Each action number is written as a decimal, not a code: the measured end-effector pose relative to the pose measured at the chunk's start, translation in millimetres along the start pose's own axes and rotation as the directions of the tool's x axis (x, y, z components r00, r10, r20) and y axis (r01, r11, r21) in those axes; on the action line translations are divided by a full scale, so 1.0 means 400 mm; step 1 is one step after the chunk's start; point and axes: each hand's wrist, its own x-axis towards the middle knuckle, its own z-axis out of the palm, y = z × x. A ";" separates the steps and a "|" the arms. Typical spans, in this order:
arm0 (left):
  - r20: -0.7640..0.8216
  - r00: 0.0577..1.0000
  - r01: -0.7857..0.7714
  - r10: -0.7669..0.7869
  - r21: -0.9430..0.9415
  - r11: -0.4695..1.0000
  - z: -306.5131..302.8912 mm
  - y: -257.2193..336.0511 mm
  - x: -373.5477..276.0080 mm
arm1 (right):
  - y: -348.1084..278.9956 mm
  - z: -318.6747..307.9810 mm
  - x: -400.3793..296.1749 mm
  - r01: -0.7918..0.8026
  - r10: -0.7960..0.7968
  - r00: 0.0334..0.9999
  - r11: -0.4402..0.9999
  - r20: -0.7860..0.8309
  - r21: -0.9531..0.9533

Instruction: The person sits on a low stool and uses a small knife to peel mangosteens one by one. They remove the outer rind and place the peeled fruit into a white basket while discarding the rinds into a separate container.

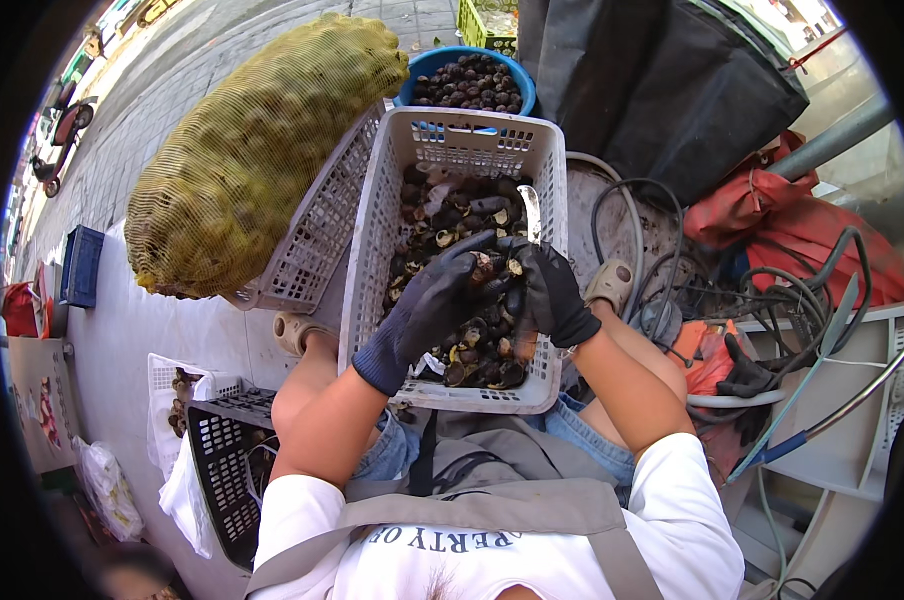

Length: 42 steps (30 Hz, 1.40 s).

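Note:
A white plastic crate (360, 247) stands between my knees, holding dark brown husks or shells (459, 217), some with pale insides. Over it, my left hand (452, 289) in a dark work glove has its fingers curled around a reddish-brown piece (484, 266). Close beside it, my right hand (548, 289), gloved in black, has a small dark piece with a pale cut face (514, 267) at its fingertips. A curved, shiny metal blade (530, 212) rises just above the right hand; its lower end is hidden by the glove.
A blue basin (530, 86) of dark round fruits or nuts sits beyond the crate. To the left, a full yellow mesh sack (264, 150) leans on another white crate (309, 232). A black crate (223, 480) is at lower left. Hoses and cables (639, 225) lie at right beside red bags (812, 225).

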 end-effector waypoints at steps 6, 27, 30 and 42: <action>0.107 0.974 -0.217 0.197 0.671 0.709 -0.008 -0.007 -0.012 | -0.045 -0.004 -0.008 0.104 -0.116 0.989 0.986 -0.092 -0.128; -0.317 0.948 -0.274 -0.009 -0.833 0.481 0.003 0.080 -0.226 | -0.034 -0.027 0.049 0.370 -0.352 0.929 0.883 0.116 -0.288; -0.262 0.954 -0.300 0.145 -0.815 0.496 0.013 0.108 -0.321 | 0.013 -0.059 0.059 0.256 -0.228 0.960 0.950 0.163 -0.179; -0.980 -0.049 -0.998 0.194 0.043 -0.034 -0.368 0.382 -0.932 | 0.020 -0.042 -0.009 -0.289 0.231 0.954 0.884 0.193 0.368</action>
